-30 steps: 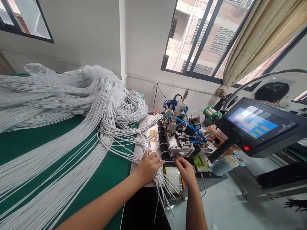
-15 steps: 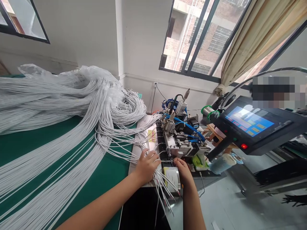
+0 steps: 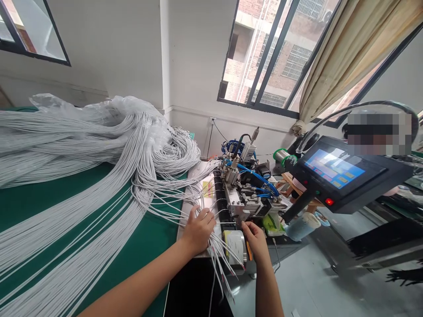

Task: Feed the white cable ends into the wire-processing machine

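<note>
Left hand (image 3: pixel 199 229), 6 o'clock: fingers wrapped around cable bundle (image 3: pixel 216 246), palm side hidden. Grey-white round jackets, ends fanning out toward 5 o'clock. Right hand (image 3: pixel 254 235), 5 o'clock: thumb and index nearly together at the tip of a single cable (image 3: pixel 226 223); can't tell if it's gripping. Drum-shaped part (image 3: pixel 235 246) between them, label unreadable. Green table (image 3: pixel 155 237), 8 o'clock, partly covered by cable heap (image 3: pixel 165 160) and crinkled clear plastic (image 3: pixel 132 105). Machine (image 3: pixel 234 193), 4 o'clock: bare metal, blue tubing (image 3: pixel 264 178). Touchscreen (image 3: pixel 333 167), 3 o'clock: glare, text illegible.
</note>
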The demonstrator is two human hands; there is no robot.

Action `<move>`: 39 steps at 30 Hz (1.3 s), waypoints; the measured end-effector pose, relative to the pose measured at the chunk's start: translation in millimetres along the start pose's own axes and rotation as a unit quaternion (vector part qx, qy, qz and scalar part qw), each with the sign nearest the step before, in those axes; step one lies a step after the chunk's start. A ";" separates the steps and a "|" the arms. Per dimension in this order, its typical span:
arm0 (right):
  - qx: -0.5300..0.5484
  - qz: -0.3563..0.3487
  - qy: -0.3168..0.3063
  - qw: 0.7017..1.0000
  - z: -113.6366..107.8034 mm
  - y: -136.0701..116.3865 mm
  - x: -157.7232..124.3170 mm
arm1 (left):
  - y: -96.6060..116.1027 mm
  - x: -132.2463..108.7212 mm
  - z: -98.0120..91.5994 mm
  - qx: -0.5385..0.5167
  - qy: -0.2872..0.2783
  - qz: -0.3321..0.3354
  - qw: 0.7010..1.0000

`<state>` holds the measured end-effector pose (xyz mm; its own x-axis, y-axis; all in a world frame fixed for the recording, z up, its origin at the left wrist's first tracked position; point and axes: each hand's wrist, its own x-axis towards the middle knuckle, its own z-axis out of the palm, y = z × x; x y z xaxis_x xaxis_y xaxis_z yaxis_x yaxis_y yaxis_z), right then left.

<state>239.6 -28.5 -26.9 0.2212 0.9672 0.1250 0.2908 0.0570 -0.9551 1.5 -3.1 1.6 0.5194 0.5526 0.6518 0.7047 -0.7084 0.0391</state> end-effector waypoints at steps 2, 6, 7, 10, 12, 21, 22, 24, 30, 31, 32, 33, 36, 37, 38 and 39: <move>-0.021 -0.009 -0.001 1.000 -3.6 -6.8 -3.6 | -0.2 -0.1 0.4 0.000 -0.006 -0.006 1.000; -0.043 -0.028 -0.015 0.999 -12.9 -21.4 -13.1 | 0.3 -0.4 2.5 0.001 -0.017 -0.015 1.000; -0.049 -0.030 -0.022 0.998 -15.6 -25.0 -15.8 | 0.3 -0.6 3.5 0.001 -0.018 -0.018 1.000; -0.060 -0.034 -0.061 0.996 -23.9 -36.2 -24.3 | 0.2 -0.9 7.6 0.008 -0.013 -0.032 0.999; -0.069 -0.033 -0.100 0.992 -28.2 -45.3 -30.6 | 0.1 -1.0 10.0 0.014 -0.002 -0.044 0.999; -0.133 -0.021 -0.281 0.950 -33.8 -78.5 -50.9 | 0.4 0.3 9.9 0.021 0.021 -0.051 0.998; -0.137 -0.024 -0.289 0.947 -33.9 -78.5 -51.2 | 0.2 0.3 10.0 0.019 0.022 -0.049 0.998; -0.139 -0.030 -0.292 0.946 -34.1 -77.7 -51.0 | -0.3 0.3 10.7 0.012 0.026 -0.043 0.999; -0.139 -0.030 -0.286 0.948 -33.9 -79.8 -51.9 | -1.2 0.4 12.7 -0.014 0.032 -0.026 0.999; -0.140 -0.028 -0.291 0.946 -33.9 -80.4 -52.3 | -1.2 0.5 12.4 -0.016 0.032 -0.026 0.999; -0.142 -0.026 -0.296 0.944 -34.0 -80.7 -52.5 | -1.2 0.6 12.0 -0.018 0.032 -0.025 0.999; -0.143 -0.026 -0.297 0.944 -34.1 -80.6 -52.4 | -1.3 0.7 11.3 -0.020 0.031 -0.024 0.999; -0.128 -0.026 -0.262 0.956 -34.5 -76.7 -49.1 | -2.2 0.5 8.1 -0.029 0.019 -0.010 0.999; -0.116 -0.025 -0.238 0.964 -34.3 -74.0 -46.7 | -2.7 0.3 6.9 -0.034 0.009 0.001 0.999; -0.104 -0.023 -0.212 0.972 -33.7 -70.6 -43.6 | -3.1 0.1 5.6 -0.041 -0.002 0.014 0.999; -0.090 -0.021 -0.183 0.979 -32.5 -66.6 -40.0 | -3.4 -0.1 4.5 -0.047 -0.012 0.027 0.998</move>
<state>241.7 -79.0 40.5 -0.1340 0.9906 0.0274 0.4592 0.0866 -0.8841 1.2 1.2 -2.0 0.5680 0.5214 0.6368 0.6273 -0.7752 0.0751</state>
